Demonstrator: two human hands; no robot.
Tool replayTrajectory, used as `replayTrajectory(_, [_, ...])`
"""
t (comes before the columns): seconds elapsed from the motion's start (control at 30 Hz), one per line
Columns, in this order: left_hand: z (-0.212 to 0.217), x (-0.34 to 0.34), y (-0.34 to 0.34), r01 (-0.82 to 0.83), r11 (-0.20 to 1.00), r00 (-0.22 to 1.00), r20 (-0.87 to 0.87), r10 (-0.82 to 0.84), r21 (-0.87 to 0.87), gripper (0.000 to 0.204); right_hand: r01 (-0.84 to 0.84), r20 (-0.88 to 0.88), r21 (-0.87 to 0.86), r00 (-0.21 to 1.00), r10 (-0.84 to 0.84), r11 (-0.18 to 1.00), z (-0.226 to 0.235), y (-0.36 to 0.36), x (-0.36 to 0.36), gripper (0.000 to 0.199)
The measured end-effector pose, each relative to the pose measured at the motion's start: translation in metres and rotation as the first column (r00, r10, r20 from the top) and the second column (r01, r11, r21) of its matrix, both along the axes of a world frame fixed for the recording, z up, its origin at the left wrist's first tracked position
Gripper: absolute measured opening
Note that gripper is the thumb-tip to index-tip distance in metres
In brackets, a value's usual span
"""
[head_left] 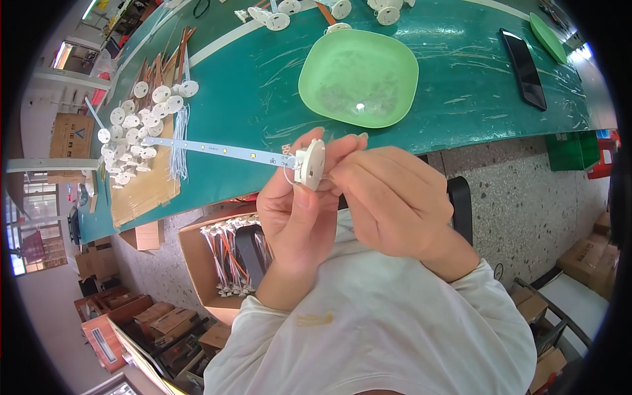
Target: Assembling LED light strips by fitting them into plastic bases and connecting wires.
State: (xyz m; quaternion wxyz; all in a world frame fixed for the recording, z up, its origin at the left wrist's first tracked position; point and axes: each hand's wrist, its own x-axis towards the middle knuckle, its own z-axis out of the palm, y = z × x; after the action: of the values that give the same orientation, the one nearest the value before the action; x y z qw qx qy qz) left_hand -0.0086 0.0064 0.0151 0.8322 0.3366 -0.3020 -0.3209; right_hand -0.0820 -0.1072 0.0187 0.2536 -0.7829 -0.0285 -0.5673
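Note:
A round white end cap is held between the thumb and fingers of my left hand, its flat face turned to the right. From the cap a narrow LED strip with small yellow chips reaches out to the left. A thin white wire loops between strip and cap. My right hand is closed in a pinch right beside the cap's face. Its fingertips seem to be on a fine wire end, but what lies between them is mostly hidden.
A light green bowl stands on the green table beyond my hands. At the left, many capped strips and white wires lie on cardboard. A carton of strips sits below. A phone lies far right.

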Motion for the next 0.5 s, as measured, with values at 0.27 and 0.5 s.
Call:
replayTrajectory(0.27, [0.003,0.0,-0.005,-0.065,0.998,0.997,0.044,0.064,0.021,0.055,0.056,0.024,-0.016,0.998,-0.056,0.998,0.005,0.007,0.012,0.016])
replayTrajectory(0.5, [0.02,0.046,0.005,-0.203,0.972,0.945,0.284,0.163,0.118,0.044,-0.12,-0.021,0.052,0.992,0.121,0.991,0.011,-0.004,0.032,0.018])
